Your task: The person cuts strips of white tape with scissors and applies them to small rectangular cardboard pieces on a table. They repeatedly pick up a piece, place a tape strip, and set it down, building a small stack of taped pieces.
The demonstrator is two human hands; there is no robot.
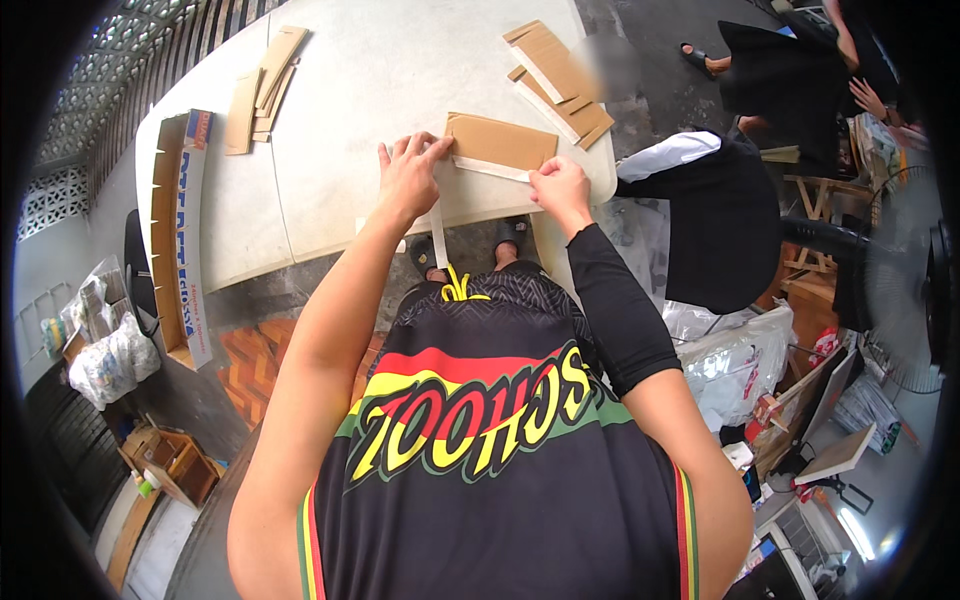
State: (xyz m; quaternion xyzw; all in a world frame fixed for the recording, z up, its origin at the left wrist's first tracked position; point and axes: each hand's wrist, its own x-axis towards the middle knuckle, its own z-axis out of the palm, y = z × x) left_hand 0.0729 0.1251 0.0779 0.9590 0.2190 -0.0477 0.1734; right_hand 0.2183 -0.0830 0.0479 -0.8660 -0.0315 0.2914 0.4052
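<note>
A flat brown cardboard piece (503, 140) lies near the table's front edge, a white strip (490, 169) running along its near side. My left hand (410, 172) rests at its left end, fingers spread, a fingertip against the cardboard's edge. At the near right corner my right hand (562, 188) is closed in a pinch on the end of the white strip; its fingertips partly hide that corner. Another narrow white strip (437, 238) hangs over the table edge below my left hand. A black sleeve covers part of my right forearm.
Cardboard pieces with white strips (560, 80) lie at the table's right; plain cardboard pieces (262, 92) lie at its left. A long open carton (182, 240) stands along the left edge. Right of the table are a black-draped chair (715, 230), a fan (905, 260) and another person (780, 90).
</note>
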